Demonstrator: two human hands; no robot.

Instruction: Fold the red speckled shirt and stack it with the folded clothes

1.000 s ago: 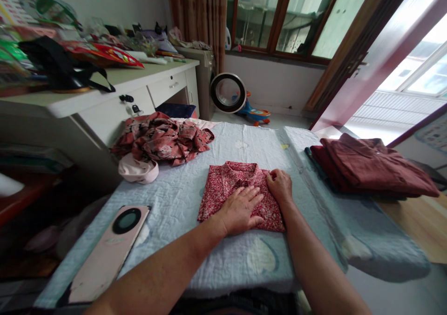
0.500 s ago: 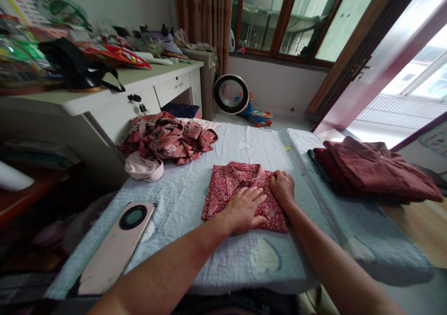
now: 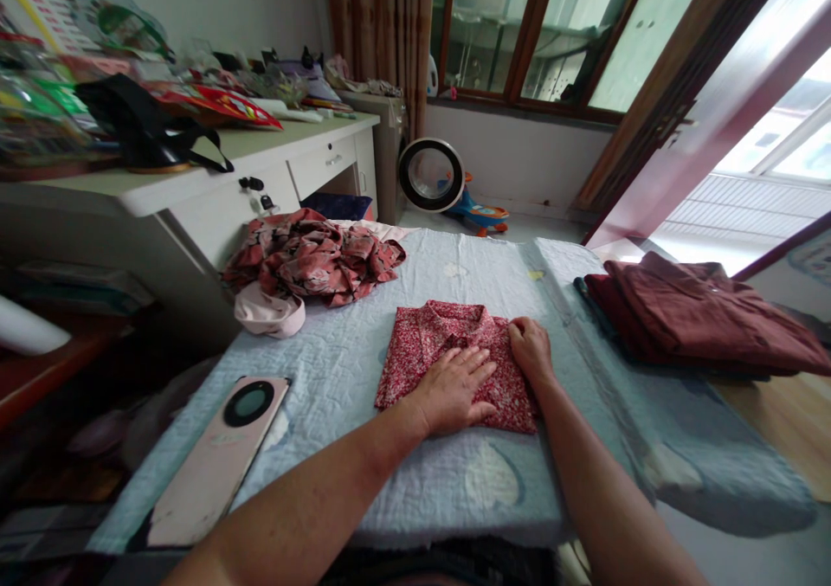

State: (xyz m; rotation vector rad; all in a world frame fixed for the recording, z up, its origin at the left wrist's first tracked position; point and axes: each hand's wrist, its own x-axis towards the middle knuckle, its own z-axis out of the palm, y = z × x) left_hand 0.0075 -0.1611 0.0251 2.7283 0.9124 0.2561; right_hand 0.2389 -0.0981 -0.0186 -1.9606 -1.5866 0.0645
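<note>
A folded red shirt (image 3: 406, 352) with a small white floral print lies on the bed-like padded surface, its collar pointing away from me. My left hand (image 3: 454, 389) rests flat on the middle of the shirt, fingers stretched out. At the shirt's right edge, my right hand (image 3: 532, 350) is closed, with its fingers curled against the fabric; the fingertips are partly hidden.
A pale blue quilted cover (image 3: 338, 378) spreads underneath. To the left lie a pink phone (image 3: 208, 465) and a crumpled red patterned garment (image 3: 318, 257). Folded dark red clothes (image 3: 701, 309) are stacked at right. A cluttered desk (image 3: 260, 149) stands at back left.
My right hand has shifted slightly to the right along the shirt's edge. The left hand and the shirt have stayed in place.
</note>
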